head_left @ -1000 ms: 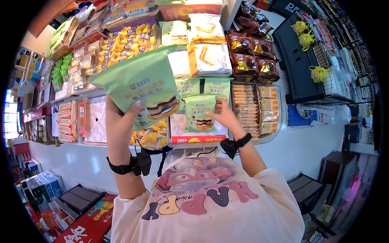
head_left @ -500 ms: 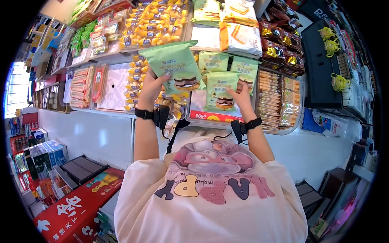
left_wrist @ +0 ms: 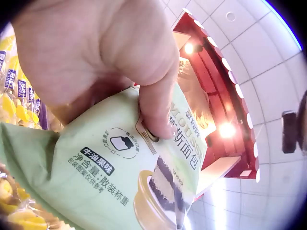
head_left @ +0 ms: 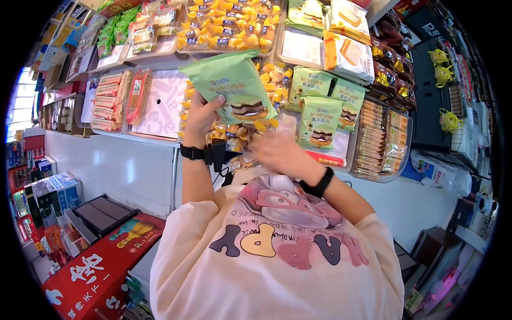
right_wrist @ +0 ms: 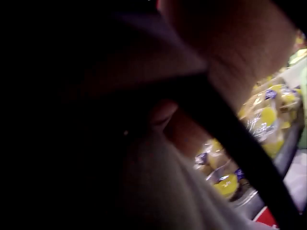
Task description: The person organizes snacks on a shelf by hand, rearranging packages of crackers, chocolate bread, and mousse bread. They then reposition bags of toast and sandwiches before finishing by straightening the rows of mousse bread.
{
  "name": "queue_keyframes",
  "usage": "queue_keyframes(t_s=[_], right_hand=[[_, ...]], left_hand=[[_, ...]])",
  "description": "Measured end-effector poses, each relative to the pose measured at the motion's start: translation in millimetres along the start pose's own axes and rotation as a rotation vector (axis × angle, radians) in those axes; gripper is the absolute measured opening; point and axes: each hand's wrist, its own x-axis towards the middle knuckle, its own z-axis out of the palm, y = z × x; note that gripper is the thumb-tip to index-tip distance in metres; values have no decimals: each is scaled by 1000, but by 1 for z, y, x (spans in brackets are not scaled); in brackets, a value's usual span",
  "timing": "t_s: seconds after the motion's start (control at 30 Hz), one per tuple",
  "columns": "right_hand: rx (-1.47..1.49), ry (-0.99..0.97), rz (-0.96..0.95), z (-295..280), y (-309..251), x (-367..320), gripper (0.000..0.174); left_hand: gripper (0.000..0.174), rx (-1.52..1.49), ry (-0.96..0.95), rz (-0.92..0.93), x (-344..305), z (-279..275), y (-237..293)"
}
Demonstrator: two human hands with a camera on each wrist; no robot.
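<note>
My left hand (head_left: 200, 117) grips a light green packet of mousse bread (head_left: 232, 85) by its left side, thumb across the front. In the left wrist view the thumb presses into the same packet's printed face, beside the cake picture. My right hand (head_left: 277, 152), blurred, is in front of my shirt with its fingers pointing left and nothing visible in them. To its right, another mousse bread packet (head_left: 320, 121) leans in a tray, in front of two more green packets (head_left: 349, 101). In the right wrist view, the hand is mostly in darkness.
Yellow-wrapped snacks (head_left: 229, 29) fill a tray behind the held packet, with more below it. Rows of brown-wrapped sticks (head_left: 373, 138) stand at the right, and red-and-white packs (head_left: 111, 101) at the left. White-and-orange bread packets (head_left: 346, 56) lie farther back.
The right hand has let go of the front mousse bread packet and moved left toward my body. That packet now stands in the tray. The left hand has lowered its packet and still holds it.
</note>
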Motion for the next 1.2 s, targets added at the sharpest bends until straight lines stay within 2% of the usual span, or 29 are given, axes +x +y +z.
queue_keyframes(t_s=[0.03, 0.1, 0.23, 0.33, 0.43, 0.53, 0.63, 0.67, 0.77, 0.8, 0.9, 0.93, 1.03, 1.07, 1.17, 1.2], right_hand=[[-57, -1, -164, 16, -3, 4, 26], [-129, -76, -227, 41, 1, 9, 20], [-232, -167, -313, 64, 1, 15, 12], [-152, -44, -393, 86, 3, 16, 8], [-163, -131, -389, 83, 4, 15, 9], [-21, -95, -200, 62, 1, 15, 10], [212, -230, 6, 41, 0, 3, 13], [263, -188, 70, 33, -2, 1, 11], [615, -39, 417, 21, -10, -5, 10], [614, -46, 498, 23, -7, -13, 14], [1344, 78, 1008, 31, 1, -23, 24], [1429, 198, 1023, 27, -3, -13, 30], [1741, 421, 1156, 30, -14, 18, 27], [1763, 390, 1151, 37, -12, 26, 25], [2007, 550, 1094, 38, -9, 66, 25], [1969, 576, 1073, 39, -3, 79, 24]], left_hand=[[51, -1, 7, 11, 0, -3, 1], [51, -1, 27, 35, 0, -10, 3], [53, -33, 48, 61, -7, -15, 5], [54, -30, 69, 78, -8, -22, 6], [54, -42, 99, 97, -17, -25, 9], [58, -23, 115, 117, -28, -30, 21], [59, -18, 175, 161, -47, -28, 36], [57, -23, 199, 165, -56, -37, 37], [55, -54, 264, 260, -81, -55, 47], [54, -56, 291, 292, -89, -61, 51], [54, -69, 351, 371, -110, -77, 62], [54, -79, 359, 388, -116, -81, 66], [56, -39, 361, 415, -132, -98, 72], [55, -1, 400, 440, -133, -97, 74], [58, 19, 466, 427, -144, -104, 74], [60, 4, 470, 420, -147, -105, 75]])
